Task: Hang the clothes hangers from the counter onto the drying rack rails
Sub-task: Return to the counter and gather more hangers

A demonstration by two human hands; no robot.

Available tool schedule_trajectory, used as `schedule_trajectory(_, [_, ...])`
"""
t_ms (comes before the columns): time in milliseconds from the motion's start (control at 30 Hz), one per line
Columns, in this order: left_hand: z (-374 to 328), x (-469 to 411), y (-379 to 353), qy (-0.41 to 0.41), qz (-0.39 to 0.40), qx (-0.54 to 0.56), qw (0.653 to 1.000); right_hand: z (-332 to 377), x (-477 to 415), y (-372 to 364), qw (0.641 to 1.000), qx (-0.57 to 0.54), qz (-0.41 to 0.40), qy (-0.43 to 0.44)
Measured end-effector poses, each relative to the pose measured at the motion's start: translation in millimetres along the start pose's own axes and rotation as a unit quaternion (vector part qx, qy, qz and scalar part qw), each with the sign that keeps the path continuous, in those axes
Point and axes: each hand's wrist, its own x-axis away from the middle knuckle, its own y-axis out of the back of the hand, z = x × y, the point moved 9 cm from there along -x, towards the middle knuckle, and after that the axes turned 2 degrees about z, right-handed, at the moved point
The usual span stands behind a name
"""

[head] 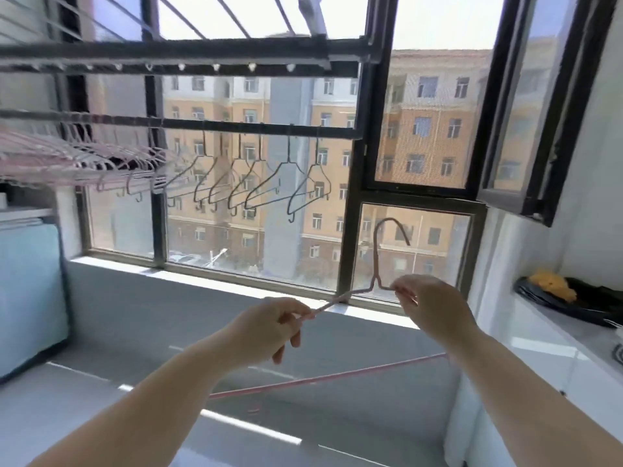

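The left hand (269,326) pinches one shoulder of a pink wire hanger (377,264), fingers closed tight on the thin wire. The right hand (428,308) pinches the other shoulder the same way, just beside the neck. Together they hold the hanger up with its hook pointing to the sky, well below the drying rack rail (236,124). The hanger's bottom bar shows as a pink line under the arms.

Up on that rail, a row of hung hangers (256,183) already dangles (a lot of them, bunched thick toward the left end). The right end of the rail is bare, so this hanger could go there.

So much of the job looks done. This one is not hung yet. The counter (546,335), below the rail on the right, shows no hangers that I can see.
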Motion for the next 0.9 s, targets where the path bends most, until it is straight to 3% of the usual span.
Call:
schedule_trajectory(133, [46.3,36.3,93.1,0.037,-0.111,-0.148,0.982,107.8,-44.4,-20.9,0.997,-0.020,-0.018,0.067])
schedule_trajectory(267, [81.4,77.1,184.1,0.064,-0.209,-0.349,0.911,223.4,-81.1,-48.8,0.991,-0.071,-0.007,0.117])
schedule_trajectory(367, [113.0,102.0,245.9,0.078,-0.246,-0.416,0.872,309.6,-107.0,-66.5,0.985,-0.071,0.007,0.159])
schedule_trajectory(567, [164.8,156.7,366.1,0.086,-0.335,-0.363,0.865,448.5,-157.1,-72.7,0.973,-0.060,-0.011,0.224])
schedule_trajectory(700, [191.2,171.8,426.1,0.109,-0.387,-0.322,0.857,501.8,-185.4,-61.8,0.963,-0.024,-0.020,0.267])
schedule_trajectory(900, [208.7,170.2,498.4,0.099,-0.475,-0.319,0.814,550.8,-244.7,0.5,0.937,0.066,-0.189,0.286])
